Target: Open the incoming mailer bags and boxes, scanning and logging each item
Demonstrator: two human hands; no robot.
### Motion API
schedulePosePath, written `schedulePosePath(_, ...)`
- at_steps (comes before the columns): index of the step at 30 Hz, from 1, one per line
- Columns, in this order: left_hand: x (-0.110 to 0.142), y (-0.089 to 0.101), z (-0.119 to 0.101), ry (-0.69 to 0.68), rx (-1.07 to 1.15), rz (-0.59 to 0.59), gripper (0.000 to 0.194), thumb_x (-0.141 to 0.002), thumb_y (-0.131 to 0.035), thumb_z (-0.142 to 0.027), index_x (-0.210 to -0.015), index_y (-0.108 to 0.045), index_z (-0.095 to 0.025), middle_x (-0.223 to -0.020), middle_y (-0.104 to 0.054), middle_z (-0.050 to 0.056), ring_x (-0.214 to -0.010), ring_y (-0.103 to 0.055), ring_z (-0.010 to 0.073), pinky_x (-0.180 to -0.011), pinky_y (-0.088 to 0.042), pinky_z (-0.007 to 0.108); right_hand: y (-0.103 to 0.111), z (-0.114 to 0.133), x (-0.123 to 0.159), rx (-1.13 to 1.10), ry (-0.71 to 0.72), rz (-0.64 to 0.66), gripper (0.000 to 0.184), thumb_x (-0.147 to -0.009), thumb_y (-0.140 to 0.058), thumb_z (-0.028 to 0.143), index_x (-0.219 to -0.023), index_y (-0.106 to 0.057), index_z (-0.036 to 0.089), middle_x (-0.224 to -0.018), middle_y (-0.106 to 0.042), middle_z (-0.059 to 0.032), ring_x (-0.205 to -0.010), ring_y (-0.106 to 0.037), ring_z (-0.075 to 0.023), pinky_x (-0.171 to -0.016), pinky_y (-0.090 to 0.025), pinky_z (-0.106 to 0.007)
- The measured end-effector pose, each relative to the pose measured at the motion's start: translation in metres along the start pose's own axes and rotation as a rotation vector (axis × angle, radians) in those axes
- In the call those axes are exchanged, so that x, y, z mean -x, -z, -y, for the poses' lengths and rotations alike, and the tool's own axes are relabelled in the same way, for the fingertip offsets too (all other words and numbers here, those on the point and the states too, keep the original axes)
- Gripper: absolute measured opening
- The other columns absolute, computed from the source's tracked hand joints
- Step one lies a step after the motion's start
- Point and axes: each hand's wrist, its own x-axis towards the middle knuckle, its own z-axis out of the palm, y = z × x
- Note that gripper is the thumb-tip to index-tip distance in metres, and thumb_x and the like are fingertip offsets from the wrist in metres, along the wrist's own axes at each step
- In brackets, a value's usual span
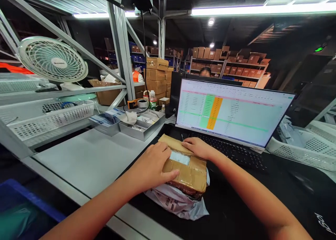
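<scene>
A cardboard box (191, 175) wrapped in clear tape lies on the black desk mat, its far flap (170, 141) lifted and a pale patch showing in the opening on top. Under it is a crumpled grey plastic mailing bag (181, 206) with a printed label. My left hand (156, 163) grips the box's left side, thumb across the top and fingers bent at the flap. At the far side, my right hand (196, 147) holds the flap, its fingers pressed together over the cardboard.
Behind the box stand a keyboard (233, 149) and a monitor (231, 110) showing a spreadsheet. A mouse (301, 182) lies to the right. Grey trays (143, 128) of small items sit at the back left, near a white basket (52, 121) and a fan (54, 61). Two people are farther back.
</scene>
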Motion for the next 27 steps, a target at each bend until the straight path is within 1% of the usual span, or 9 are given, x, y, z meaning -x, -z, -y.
schedulePosePath(2,-0.002,0.000,0.000,0.010,0.003,0.009,0.037,-0.082,-0.071,-0.055,-0.082,-0.059,-0.020,-0.096,-0.065,0.008,-0.093,-0.061,0.0276,-0.081,-0.047,0.039,-0.002,-0.002,0.000,-0.030,0.002,-0.019,0.036,-0.106,-0.043,0.036,-0.106,-0.072,0.015,-0.109,-0.075,-0.0079,-0.094,-0.065,-0.0184,-0.081,-0.044,-0.028)
schedulePosePath(4,-0.001,-0.003,0.002,0.025,0.009,-0.032,0.040,-0.084,-0.067,-0.057,-0.073,-0.055,-0.020,-0.081,-0.064,0.005,-0.078,-0.059,0.0239,-0.068,-0.041,0.035,-0.004,-0.002,0.001,-0.046,-0.005,-0.039,0.037,-0.105,-0.044,0.038,-0.102,-0.073,0.014,-0.103,-0.075,-0.0093,-0.090,-0.064,-0.0206,-0.077,-0.042,-0.030)
schedulePosePath(7,0.006,-0.013,0.007,-0.082,0.044,-0.268,0.044,-0.097,-0.049,-0.053,-0.066,-0.047,-0.021,-0.066,-0.056,0.002,-0.064,-0.051,0.0186,-0.060,-0.033,0.032,-0.004,-0.002,0.004,-0.093,-0.006,-0.033,0.037,-0.104,-0.045,0.038,-0.099,-0.073,0.015,-0.101,-0.075,-0.0088,-0.087,-0.064,-0.0205,-0.075,-0.041,-0.031)
schedulePosePath(9,0.015,-0.022,0.010,-0.195,0.058,-0.457,0.046,-0.104,-0.036,-0.048,-0.066,-0.042,-0.021,-0.062,-0.049,0.001,-0.060,-0.046,0.0167,-0.058,-0.031,0.031,-0.004,-0.003,0.006,-0.132,0.008,-0.023,0.035,-0.104,-0.046,0.037,-0.103,-0.074,0.016,-0.104,-0.075,-0.0072,-0.090,-0.064,-0.0196,-0.077,-0.041,-0.030)
schedulePosePath(12,0.026,-0.031,0.013,-0.290,0.052,-0.628,0.048,-0.106,-0.028,-0.047,-0.067,-0.038,-0.022,-0.061,-0.040,0.000,-0.058,-0.039,0.0166,-0.056,-0.028,0.032,-0.005,-0.003,0.008,-0.173,0.026,-0.025,0.036,-0.103,-0.047,0.039,-0.104,-0.075,0.017,-0.105,-0.075,-0.0067,-0.091,-0.064,-0.0198,-0.078,-0.041,-0.030)
schedulePosePath(17,0.034,-0.043,0.011,-0.371,0.098,-0.778,0.048,-0.106,-0.026,-0.049,-0.070,-0.042,-0.023,-0.062,-0.044,0.002,-0.057,-0.037,0.0176,-0.055,-0.027,0.034,-0.004,0.000,0.013,-0.202,0.032,-0.001,0.036,-0.103,-0.045,0.038,-0.103,-0.074,0.017,-0.106,-0.074,-0.0069,-0.093,-0.063,-0.0204,-0.080,-0.040,-0.030)
schedulePosePath(22,0.034,-0.060,0.013,-0.394,0.157,-0.935,0.055,-0.106,-0.025,-0.054,-0.066,-0.045,-0.022,-0.059,-0.047,0.004,-0.055,-0.043,0.0173,-0.055,-0.029,0.035,-0.002,0.002,0.019,-0.153,0.007,0.039,0.041,-0.105,-0.042,0.039,-0.086,-0.071,0.016,-0.089,-0.072,-0.0060,-0.082,-0.061,-0.0191,-0.073,-0.039,-0.030)
schedulePosePath(24,0.032,-0.063,0.011,-0.392,0.119,-1.008,0.058,-0.105,-0.024,-0.055,-0.063,-0.045,-0.022,-0.056,-0.048,0.004,-0.053,-0.045,0.0172,-0.055,-0.031,0.035,-0.002,0.002,0.018,-0.105,-0.008,0.047,0.043,-0.105,-0.039,0.039,-0.087,-0.071,0.017,-0.090,-0.072,-0.0061,-0.082,-0.062,-0.0190,-0.073,-0.040,-0.030)
schedulePosePath(27,0.031,-0.057,0.000,-0.438,-0.068,-1.157,0.063,-0.105,-0.023,-0.057,-0.060,-0.049,-0.022,-0.053,-0.050,0.004,-0.051,-0.049,0.0173,-0.053,-0.033,0.034,-0.004,0.004,0.015,0.010,-0.053,0.014,0.046,-0.106,-0.036,0.037,-0.090,-0.073,0.016,-0.094,-0.074,-0.0100,-0.085,-0.065,-0.0219,-0.074,-0.041,-0.032)
